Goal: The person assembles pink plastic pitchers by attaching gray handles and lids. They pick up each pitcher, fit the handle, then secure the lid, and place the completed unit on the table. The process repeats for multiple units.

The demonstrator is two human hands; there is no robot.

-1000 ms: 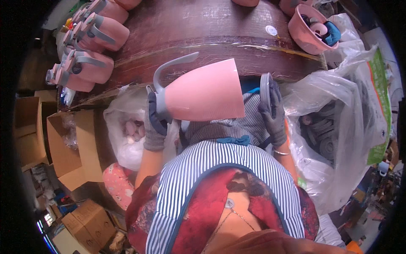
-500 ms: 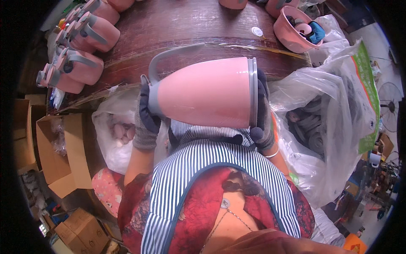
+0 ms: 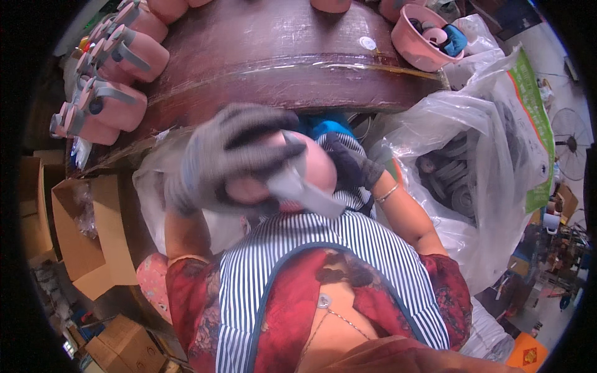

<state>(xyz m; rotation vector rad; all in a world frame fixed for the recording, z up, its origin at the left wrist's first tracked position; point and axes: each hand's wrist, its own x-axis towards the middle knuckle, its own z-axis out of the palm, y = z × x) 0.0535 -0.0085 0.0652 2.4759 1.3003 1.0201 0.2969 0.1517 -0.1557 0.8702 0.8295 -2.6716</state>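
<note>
The pink jug (image 3: pixel 321 171) is before my striped apron (image 3: pixel 292 231), short of the surface (image 3: pixel 298 87), its long axis foreshortened, top end leftward in my clamped, motion-blurred left hand (image 3: pixel 227 158), while my right hand (image 3: pixel 356 165) meets its right side, grip unclear, base hidden.

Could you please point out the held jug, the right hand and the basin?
Held jug (image 3: pixel 321 166): head view, its pink body.
Right hand (image 3: pixel 357 165): head view, its gloved middle.
Basin (image 3: pixel 420 51): head view, its outer wall.
</note>
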